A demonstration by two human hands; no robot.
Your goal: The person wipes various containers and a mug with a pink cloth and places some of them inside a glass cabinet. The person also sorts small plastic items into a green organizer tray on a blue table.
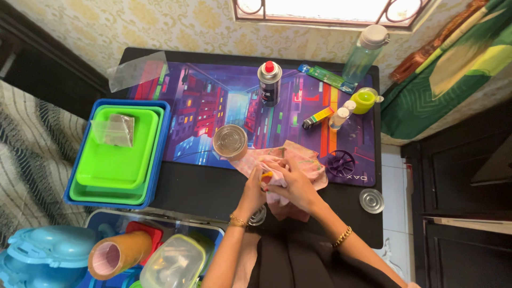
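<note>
Both my hands meet over a pink cloth at the desk's near middle. My left hand grips a small yellow-orange object, mostly hidden. My right hand presses a fold of the pink cloth against it. A round clear-lidded container stands just left of the cloth, touching its edge. A small clear glass piece lies under my left wrist.
Colourful desk mat on a black desk. Spray can, tall bottle, green cup, small vial, dark fan-like disc, clear round lid. Stacked green and blue trays left; bins of containers bottom left.
</note>
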